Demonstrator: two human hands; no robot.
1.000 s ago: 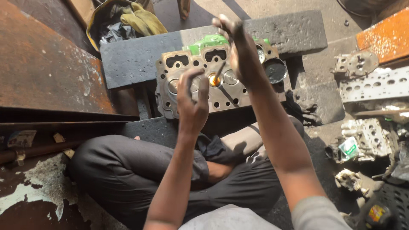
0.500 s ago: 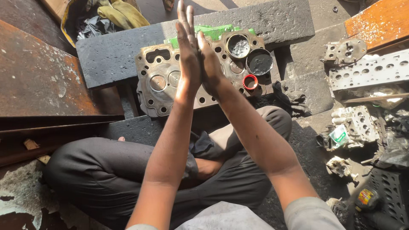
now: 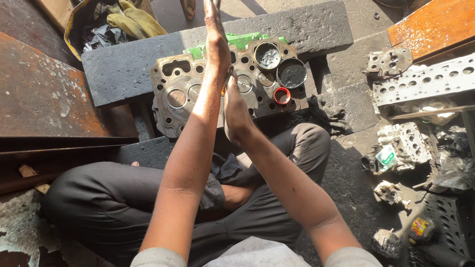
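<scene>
We held our left hand and right hand flat, palm against palm, fingers straight, the left pushed further forward than the right. Something thin seemed to be pressed between the palms, perhaps a stick, but the view hid it. Directly beneath the pressed hands lay the rusty cylinder head, propped on a dark stone block. Just right of the hands, on the head, sat two round tins of dark paste and a small red cap.
</scene>
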